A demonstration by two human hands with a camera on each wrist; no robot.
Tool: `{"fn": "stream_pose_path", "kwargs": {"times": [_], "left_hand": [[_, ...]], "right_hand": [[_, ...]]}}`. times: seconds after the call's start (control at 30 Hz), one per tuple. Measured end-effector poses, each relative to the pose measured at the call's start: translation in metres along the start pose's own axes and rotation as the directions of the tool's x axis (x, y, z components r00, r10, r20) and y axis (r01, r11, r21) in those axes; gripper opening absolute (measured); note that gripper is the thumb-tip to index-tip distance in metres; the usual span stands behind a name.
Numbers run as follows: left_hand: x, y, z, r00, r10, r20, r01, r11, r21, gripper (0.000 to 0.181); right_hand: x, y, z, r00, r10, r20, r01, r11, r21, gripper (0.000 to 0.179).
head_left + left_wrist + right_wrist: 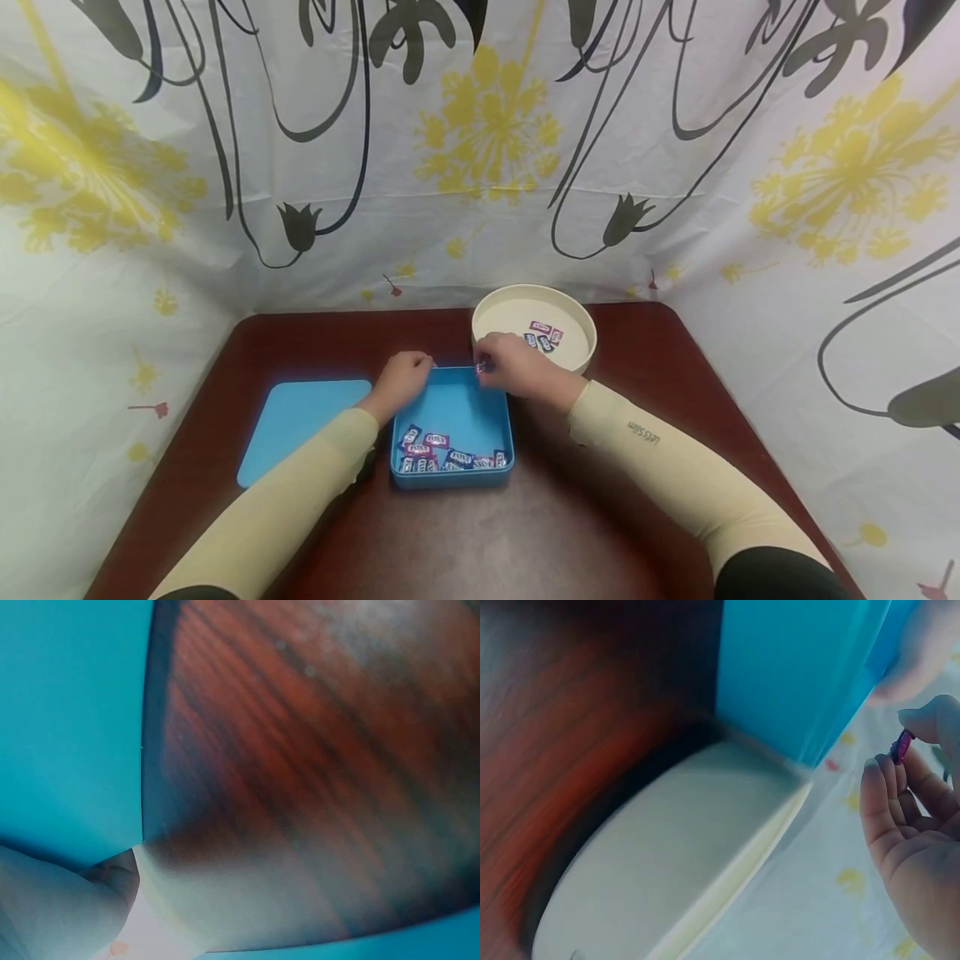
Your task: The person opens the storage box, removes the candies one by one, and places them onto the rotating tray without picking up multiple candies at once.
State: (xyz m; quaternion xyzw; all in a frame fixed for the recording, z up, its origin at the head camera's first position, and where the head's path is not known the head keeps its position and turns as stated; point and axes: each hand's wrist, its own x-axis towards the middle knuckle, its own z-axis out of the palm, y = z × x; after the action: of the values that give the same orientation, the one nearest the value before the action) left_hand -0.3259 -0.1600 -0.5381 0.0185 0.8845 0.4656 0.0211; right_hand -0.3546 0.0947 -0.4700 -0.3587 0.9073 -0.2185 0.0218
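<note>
Sleeves (675, 467) wide apart, box rim (453, 478) between

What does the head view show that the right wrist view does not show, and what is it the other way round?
Only the head view shows the blue lid lying on the table, the loose candies in the blue box, those in the cream bowl, and both sleeves.

Only the right wrist view shows the palm side of the right hand.

Both show the box, the bowl, the table, the patterned cloth, the candy pinched in the right hand, and the left hand, partly cut off in the wrist view.
</note>
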Motion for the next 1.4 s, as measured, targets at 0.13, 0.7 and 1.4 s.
{"fn": "stream_pose_path", "kwargs": {"times": [0.13,0.7,1.4], "left_hand": [[0.000,0.001,-0.001,1.000,0.005,0.002,-0.005,1.000,0.003,0.044],[-0.002,0.002,0.000,1.000,-0.011,0.000,0.011,1.000,-0.004,0.045],[-0.002,0.002,0.000,1.000,-0.021,0.006,0.021,1.000,-0.002,0.046]], "right_hand": [[0.000,0.019,-0.009,0.999,0.027,-0.040,-0.027,1.000,-0.008,0.019],[0.002,0.087,-0.029,0.993,0.097,-0.072,-0.100,0.994,-0.041,0.015],[-0.005,0.117,-0.032,0.983,0.177,-0.044,-0.179,0.981,-0.075,0.016]]}}
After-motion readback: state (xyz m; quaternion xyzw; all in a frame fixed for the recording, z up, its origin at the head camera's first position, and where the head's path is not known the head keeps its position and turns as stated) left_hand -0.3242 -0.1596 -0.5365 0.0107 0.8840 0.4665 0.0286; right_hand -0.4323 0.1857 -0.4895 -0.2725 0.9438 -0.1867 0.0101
